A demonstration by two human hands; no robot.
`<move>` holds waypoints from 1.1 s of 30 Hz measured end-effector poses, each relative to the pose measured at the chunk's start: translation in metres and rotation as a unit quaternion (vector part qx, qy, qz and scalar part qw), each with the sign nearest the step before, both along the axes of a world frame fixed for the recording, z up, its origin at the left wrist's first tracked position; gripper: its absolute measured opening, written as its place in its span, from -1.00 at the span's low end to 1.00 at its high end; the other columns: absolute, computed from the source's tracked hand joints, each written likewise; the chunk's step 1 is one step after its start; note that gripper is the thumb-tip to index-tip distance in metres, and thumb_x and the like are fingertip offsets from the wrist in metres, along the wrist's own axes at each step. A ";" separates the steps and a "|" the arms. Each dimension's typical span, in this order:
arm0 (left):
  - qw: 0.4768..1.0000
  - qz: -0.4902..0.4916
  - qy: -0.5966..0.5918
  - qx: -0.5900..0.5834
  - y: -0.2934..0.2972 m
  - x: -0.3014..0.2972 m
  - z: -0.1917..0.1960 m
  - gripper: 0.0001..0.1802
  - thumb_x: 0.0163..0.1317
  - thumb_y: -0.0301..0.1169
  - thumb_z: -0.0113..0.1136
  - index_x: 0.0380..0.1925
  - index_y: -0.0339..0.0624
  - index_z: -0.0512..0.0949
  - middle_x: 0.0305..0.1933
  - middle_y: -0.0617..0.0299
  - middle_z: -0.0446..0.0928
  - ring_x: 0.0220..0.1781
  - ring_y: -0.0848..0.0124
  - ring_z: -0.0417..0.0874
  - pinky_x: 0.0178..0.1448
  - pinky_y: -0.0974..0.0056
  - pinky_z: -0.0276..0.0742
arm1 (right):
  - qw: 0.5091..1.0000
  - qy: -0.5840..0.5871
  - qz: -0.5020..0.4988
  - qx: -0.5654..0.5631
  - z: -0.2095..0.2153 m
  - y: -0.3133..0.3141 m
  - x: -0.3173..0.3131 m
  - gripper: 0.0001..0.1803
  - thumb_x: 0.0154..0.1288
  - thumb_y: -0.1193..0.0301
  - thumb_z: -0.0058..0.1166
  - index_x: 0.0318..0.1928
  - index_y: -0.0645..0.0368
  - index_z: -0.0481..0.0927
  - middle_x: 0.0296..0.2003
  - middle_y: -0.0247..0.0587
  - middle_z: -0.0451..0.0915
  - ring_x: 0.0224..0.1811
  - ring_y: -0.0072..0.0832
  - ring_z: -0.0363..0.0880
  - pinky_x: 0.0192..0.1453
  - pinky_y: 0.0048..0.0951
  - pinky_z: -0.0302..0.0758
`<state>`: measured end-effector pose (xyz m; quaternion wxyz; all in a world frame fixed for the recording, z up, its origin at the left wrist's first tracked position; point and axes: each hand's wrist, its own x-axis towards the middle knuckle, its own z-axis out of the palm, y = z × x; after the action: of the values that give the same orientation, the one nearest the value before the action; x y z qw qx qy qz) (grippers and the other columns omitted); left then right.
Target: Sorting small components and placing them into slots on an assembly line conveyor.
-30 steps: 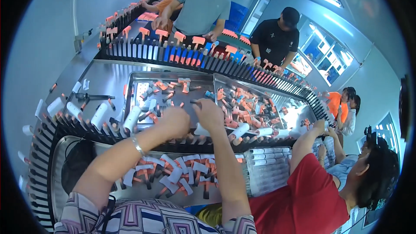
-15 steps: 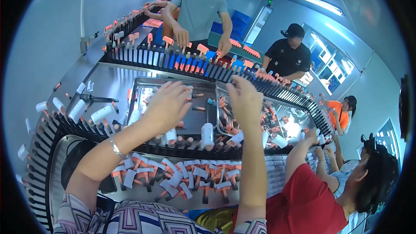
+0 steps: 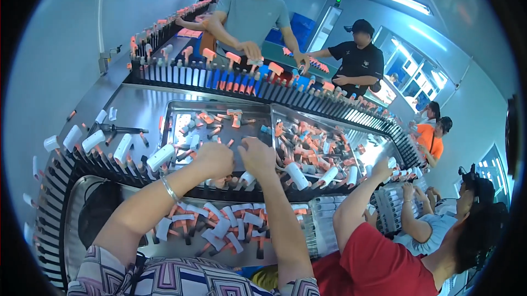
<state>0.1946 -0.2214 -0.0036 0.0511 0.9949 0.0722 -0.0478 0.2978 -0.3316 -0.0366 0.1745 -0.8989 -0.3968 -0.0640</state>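
Note:
My left hand (image 3: 211,160) is curled, fingers turned inward, over the near row of dark upright holders at the front edge of a metal tray (image 3: 219,102). My right hand (image 3: 257,156) is close beside it, fingers bent down and mostly hidden. What either holds, if anything, I cannot make out. Just under my right hand a white piece (image 3: 247,178) stands in the row. White cylinder-shaped heads, such as this white head (image 3: 161,157), stand to the left, and another white head (image 3: 296,176) to the right. Small orange and grey parts (image 3: 235,116) lie in the tray.
A second tray section (image 3: 313,148) holds a heap of orange parts. Orange T-shaped pieces (image 3: 219,230) with white covers lie nearest me. A black curved conveyor (image 3: 164,74) loops around. A co-worker in red (image 3: 384,257) sits close at right; a person in grey-green (image 3: 250,13) works opposite.
Both hands have come down and together, from spread above the tray to low over the near row. White heads along the row have shifted right. The red-sleeved co-worker's arm has moved left.

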 end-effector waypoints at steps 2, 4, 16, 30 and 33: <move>0.998 0.022 -0.051 0.006 0.011 -0.009 -0.001 -0.62 0.21 -0.11 0.01 -0.35 -0.16 0.66 -0.34 0.07 0.66 -0.23 0.15 0.69 -0.18 0.09 0.58 | 0.998 -0.044 0.044 0.019 0.008 0.010 -0.009 -0.63 0.25 0.13 0.00 -0.06 0.09 0.56 -0.09 -0.20 0.61 -0.09 -0.19 0.59 -0.08 -0.18 0.44; 0.996 0.036 -0.081 -0.009 0.026 -0.017 -0.006 -0.61 0.25 -0.10 -0.01 -0.28 -0.18 0.61 -0.31 0.02 0.62 -0.24 0.13 0.67 -0.18 0.07 0.57 | 0.991 -0.067 0.080 0.080 0.024 0.008 -0.016 -0.64 0.22 0.17 0.08 -0.06 0.11 0.56 -0.10 -0.18 0.61 -0.08 -0.18 0.58 -0.08 -0.16 0.44; 0.932 -0.136 -0.332 -0.054 -0.045 0.037 0.028 -0.66 0.17 -0.27 0.12 -0.14 -0.29 0.50 -0.04 0.03 0.50 0.01 0.10 0.49 0.17 0.08 0.35 | 0.981 -0.141 -0.129 0.014 0.041 -0.068 0.050 -0.66 0.23 0.17 0.05 -0.12 0.13 0.59 -0.16 -0.09 0.63 -0.09 -0.18 0.60 -0.07 -0.12 0.46; 0.990 0.034 -0.107 -0.086 0.013 -0.031 0.003 -0.48 0.34 0.05 -0.21 -0.24 -0.08 0.62 -0.26 0.02 0.61 -0.19 0.08 0.64 -0.13 0.02 0.53 | 0.987 0.000 0.089 0.137 0.015 -0.007 -0.011 -0.65 0.25 0.18 0.05 -0.03 0.10 0.53 -0.16 -0.16 0.62 -0.15 -0.24 0.60 -0.07 -0.14 0.40; 0.980 0.018 -0.194 -0.034 0.027 -0.048 -0.002 -0.51 0.32 0.00 -0.10 -0.11 -0.19 0.55 -0.10 0.02 0.55 -0.09 0.09 0.59 -0.05 0.06 0.49 | 0.966 -0.026 0.111 0.231 0.057 -0.026 -0.018 -0.64 0.23 0.22 0.09 -0.03 0.14 0.55 -0.10 -0.10 0.60 -0.10 -0.22 0.60 -0.04 -0.22 0.44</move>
<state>0.1464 -0.1940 -0.0059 0.0983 0.9815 0.0772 0.1451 0.2801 -0.3579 0.0203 0.3732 -0.7824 -0.4730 -0.1574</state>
